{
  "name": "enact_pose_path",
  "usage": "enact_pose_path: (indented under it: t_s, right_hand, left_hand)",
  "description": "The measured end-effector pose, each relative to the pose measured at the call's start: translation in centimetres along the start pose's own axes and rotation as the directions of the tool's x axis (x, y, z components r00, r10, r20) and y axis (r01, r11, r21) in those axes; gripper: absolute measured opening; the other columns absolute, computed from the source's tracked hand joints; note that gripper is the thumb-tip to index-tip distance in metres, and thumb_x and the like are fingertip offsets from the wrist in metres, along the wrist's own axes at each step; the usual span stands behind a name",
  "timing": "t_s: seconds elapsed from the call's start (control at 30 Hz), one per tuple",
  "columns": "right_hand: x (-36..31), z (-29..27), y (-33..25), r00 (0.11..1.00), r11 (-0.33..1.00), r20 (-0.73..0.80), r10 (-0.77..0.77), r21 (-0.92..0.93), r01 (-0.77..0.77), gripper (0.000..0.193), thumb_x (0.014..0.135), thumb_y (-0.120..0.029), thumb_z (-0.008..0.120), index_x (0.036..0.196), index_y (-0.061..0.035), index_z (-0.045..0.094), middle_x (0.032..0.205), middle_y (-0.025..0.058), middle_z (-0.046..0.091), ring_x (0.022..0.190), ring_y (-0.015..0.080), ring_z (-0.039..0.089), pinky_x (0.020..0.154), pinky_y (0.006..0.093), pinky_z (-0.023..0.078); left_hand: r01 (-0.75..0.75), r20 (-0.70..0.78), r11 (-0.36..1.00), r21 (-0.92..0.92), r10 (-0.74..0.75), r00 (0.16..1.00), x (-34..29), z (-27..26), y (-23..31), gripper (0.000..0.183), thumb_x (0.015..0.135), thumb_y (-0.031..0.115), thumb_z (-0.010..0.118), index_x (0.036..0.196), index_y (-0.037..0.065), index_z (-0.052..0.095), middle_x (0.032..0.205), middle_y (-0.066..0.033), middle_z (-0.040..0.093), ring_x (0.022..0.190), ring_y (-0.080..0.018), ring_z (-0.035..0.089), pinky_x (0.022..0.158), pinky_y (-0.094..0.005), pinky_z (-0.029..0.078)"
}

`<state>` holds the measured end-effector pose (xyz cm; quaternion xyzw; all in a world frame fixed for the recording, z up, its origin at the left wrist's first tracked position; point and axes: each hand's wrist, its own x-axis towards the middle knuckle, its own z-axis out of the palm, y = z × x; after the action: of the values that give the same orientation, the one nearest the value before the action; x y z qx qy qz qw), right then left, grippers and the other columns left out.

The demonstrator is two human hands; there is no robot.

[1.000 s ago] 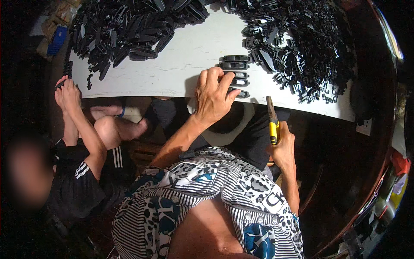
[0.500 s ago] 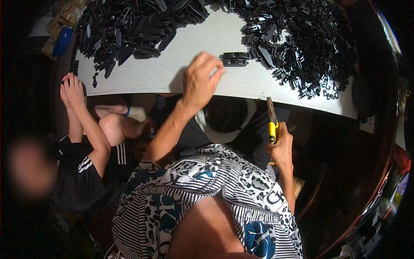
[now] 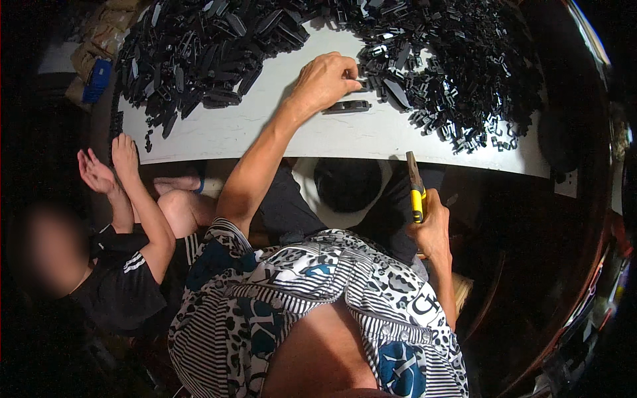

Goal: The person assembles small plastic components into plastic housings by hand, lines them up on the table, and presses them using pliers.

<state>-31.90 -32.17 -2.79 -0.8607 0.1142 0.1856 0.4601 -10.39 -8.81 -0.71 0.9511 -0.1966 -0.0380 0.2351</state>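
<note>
My left hand (image 3: 326,81) reaches over the white table, its thumb and fingers pinched on a black plastic part (image 3: 362,85) that is mostly hidden beneath them. Just below these fingers lies another long, narrow black plastic part (image 3: 348,107), untouched. My right hand (image 3: 432,224) stays low beside my thigh, off the table's near edge. It is closed around the yellow and black handles of a pair of pliers (image 3: 416,189), whose worn metal jaws point up toward the table.
Long black parts form a heap (image 3: 199,53) on the table's (image 3: 265,136) far left. A heap of smaller black clips (image 3: 458,79) covers the right. At the left a co-worker sits with both hands (image 3: 109,166) raised by the table corner. A dark round object (image 3: 348,184) sits below the edge.
My left hand has moved forward and right onto one of the two long parts. The right hand still grips the pliers. The co-worker's hands have come apart.
</note>
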Motion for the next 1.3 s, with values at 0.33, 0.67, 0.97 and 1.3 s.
enact_pose_path:
  t_s: [0.33, 0.67, 0.97, 1.3]
  right_hand:
    - [0.2, 0.3, 0.3, 1.000, 1.000, 0.007, -0.010, 0.013, 0.010, 0.044, 0.054, -0.001, 0.068, 0.091, 0.0026, 0.044, 0.070, 0.0240, 0.053, 0.066, 0.0421, 0.055, 0.066, 0.0425, 0.045]
    - [0.3, 0.0, 0.7, 0.992, 0.993, -0.080, -0.098, 0.058, 0.102, 0.041, 0.050, 0.003, 0.064, 0.086, -0.0011, 0.043, 0.064, 0.0110, 0.038, 0.059, 0.0229, 0.036, 0.056, 0.0336, 0.039]
    - [1.4, -1.4, -3.4, 0.985, 0.984, -0.013, -0.171, -0.054, 0.170, 0.039, 0.051, -0.002, 0.061, 0.085, 0.0001, 0.043, 0.064, 0.0110, 0.035, 0.059, 0.0245, 0.031, 0.056, 0.0328, 0.036]
    - [1.2, -2.6, -6.3, 0.987, 0.972, 0.094, -0.133, -0.181, 0.149, 0.047, 0.049, 0.002, 0.062, 0.094, 0.0027, 0.046, 0.067, 0.0155, 0.046, 0.057, 0.0276, 0.042, 0.057, 0.0349, 0.041]
  left_hand:
    - [-0.078, -0.251, 0.989, 0.122, 0.107, 0.962, -2.9, -0.6, -3.1, 0.022, 0.073, 0.006, 0.070, 0.094, 0.005, 0.064, 0.082, -0.0109, 0.057, 0.082, -0.0262, 0.057, 0.075, -0.0367, 0.046]
    - [-0.200, -0.108, 0.969, -0.148, 0.185, 0.977, -14.4, 0.2, 1.9, 0.025, 0.067, 0.004, 0.074, 0.091, 0.003, 0.066, 0.083, -0.0103, 0.057, 0.084, -0.0280, 0.057, 0.072, -0.0370, 0.046]
    - [-0.052, -0.401, 0.995, -0.090, 0.011, 0.916, -8.8, 1.8, 1.4, 0.041, 0.063, 0.004, 0.077, 0.102, 0.009, 0.065, 0.099, -0.0075, 0.053, 0.095, -0.0260, 0.050, 0.082, -0.0364, 0.042]
    - [-0.236, -0.206, 0.946, -0.221, 0.191, 0.960, -9.3, -0.2, 2.2, 0.039, 0.065, 0.008, 0.075, 0.103, 0.010, 0.066, 0.103, -0.0060, 0.056, 0.101, -0.0240, 0.052, 0.086, -0.0356, 0.043]
